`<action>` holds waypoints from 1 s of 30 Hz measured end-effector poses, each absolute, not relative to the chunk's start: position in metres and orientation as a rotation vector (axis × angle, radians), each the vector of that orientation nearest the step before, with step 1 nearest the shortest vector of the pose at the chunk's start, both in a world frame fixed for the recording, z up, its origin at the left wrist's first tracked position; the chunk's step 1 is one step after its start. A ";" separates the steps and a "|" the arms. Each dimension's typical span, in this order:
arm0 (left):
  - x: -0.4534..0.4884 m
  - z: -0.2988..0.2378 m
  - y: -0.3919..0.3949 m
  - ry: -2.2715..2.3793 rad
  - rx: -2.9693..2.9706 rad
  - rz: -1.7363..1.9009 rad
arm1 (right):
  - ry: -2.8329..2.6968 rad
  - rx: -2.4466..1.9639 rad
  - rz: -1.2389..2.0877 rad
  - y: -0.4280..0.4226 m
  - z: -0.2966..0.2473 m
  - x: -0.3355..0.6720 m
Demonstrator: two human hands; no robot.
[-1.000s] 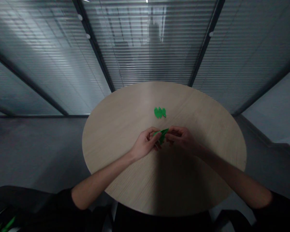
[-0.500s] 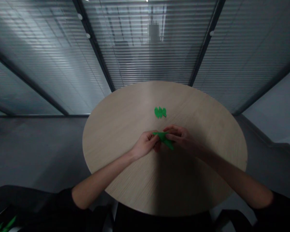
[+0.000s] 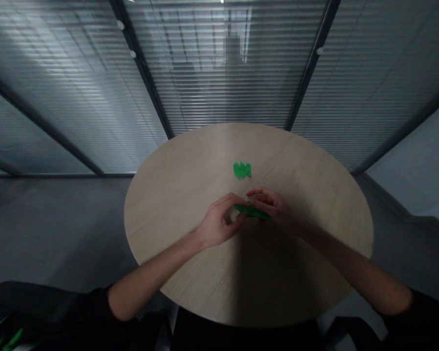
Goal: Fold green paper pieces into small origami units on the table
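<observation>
The head camera looks down at a big round table made of pale wood [image 3: 175, 195], and it sits in the middle and lower part of the frame. Both of the person's bare arms reach in from the bottom corners. A long, flat, bright green leaf shape [image 3: 252, 211] is between the two hands, just below the middle of the frame. Its long side lies almost flat from left to right, and its right tip dips down a little. A thin green bit [image 3: 252, 198] sticks up toward the upper right from its middle.

The left hand [image 3: 219, 223] has its fingers curled and close together, and the fingertips press on the left end of the leaf shape. The right hand [image 3: 269, 207] has its fingers bent over the top of the leaf shape and pinches it with the thumb, but the thumb is hard to see.

A small pile of green leaf shapes [image 3: 242, 170] lies on the table just above the hands, not touching them. Black sleeves [image 3: 417, 317] cover the arms near the bottom edge. Behind the table are glass walls with thin striped blinds [image 3: 219, 73], and a grey floor [image 3: 58, 234] lies to the left.
</observation>
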State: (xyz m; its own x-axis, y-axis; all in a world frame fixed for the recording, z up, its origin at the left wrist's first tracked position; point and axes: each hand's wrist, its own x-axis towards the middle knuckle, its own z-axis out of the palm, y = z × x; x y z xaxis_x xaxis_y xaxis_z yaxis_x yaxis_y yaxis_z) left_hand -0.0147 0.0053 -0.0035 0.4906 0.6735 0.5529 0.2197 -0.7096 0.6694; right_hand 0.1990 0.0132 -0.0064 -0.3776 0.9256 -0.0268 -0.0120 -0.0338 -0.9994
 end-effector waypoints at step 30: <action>-0.010 -0.010 0.009 0.988 1.927 1.222 | -1.842 -0.963 0.717 0.004 -0.008 0.194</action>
